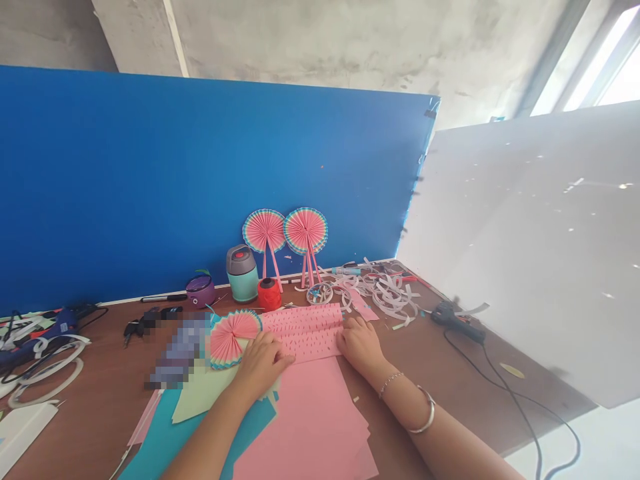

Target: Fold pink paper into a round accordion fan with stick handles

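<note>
A pink sheet of paper with small dark red marks lies across the stack of plain pink sheets, a crease running along it. At its left end is my left hand, fingers bent over the edge and thumb stretched along the sheet. My right hand has its fingers curled on the right end, and the fingertips are partly hidden. A round pleated pink paper fan with a blue-green rim sits just beyond my left hand. Pale green paper and blue paper lie under my left forearm.
Two pleated fans lean on the blue panel. Before it stand a turquoise-and-grey container, a red spool and a purple pot. Curled white strips pile up behind my right hand. A black corded tool lies right.
</note>
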The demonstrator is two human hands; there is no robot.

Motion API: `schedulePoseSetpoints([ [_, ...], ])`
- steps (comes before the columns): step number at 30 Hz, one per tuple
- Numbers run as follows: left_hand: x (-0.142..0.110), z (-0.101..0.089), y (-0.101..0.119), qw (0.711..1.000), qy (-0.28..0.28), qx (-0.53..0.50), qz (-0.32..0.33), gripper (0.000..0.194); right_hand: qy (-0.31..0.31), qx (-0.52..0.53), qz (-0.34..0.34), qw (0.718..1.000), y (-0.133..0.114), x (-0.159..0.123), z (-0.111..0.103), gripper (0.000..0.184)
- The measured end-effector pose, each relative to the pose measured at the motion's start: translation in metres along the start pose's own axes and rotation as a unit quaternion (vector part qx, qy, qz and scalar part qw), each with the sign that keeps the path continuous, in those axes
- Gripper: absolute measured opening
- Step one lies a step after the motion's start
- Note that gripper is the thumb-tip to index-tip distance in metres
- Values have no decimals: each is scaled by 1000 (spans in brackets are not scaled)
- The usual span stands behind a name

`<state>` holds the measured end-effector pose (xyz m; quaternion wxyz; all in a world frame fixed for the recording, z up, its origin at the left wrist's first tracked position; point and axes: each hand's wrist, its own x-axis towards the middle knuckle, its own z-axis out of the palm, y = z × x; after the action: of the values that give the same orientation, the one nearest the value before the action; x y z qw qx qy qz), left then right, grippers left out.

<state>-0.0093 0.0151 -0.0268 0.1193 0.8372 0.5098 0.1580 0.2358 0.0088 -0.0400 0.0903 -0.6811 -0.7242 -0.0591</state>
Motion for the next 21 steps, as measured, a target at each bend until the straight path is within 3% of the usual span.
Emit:
schedulePoseSetpoints([
  [5,-1,5,-4,999,14,38,32,30,-5,-2,28,1000,0,-2,3,31],
  [9,-3,9,-6,998,29,42,23,22,-12,-18,62,998,-1,-3,6,30],
  [14,-3,11,-13,999,36,-3,32,15,-25,-22,108,994,-3,-2,3,22],
  [21,-5,-2,-20,995,21,-76,54,25,-36,-15,99,994,-1,0,4,21],
])
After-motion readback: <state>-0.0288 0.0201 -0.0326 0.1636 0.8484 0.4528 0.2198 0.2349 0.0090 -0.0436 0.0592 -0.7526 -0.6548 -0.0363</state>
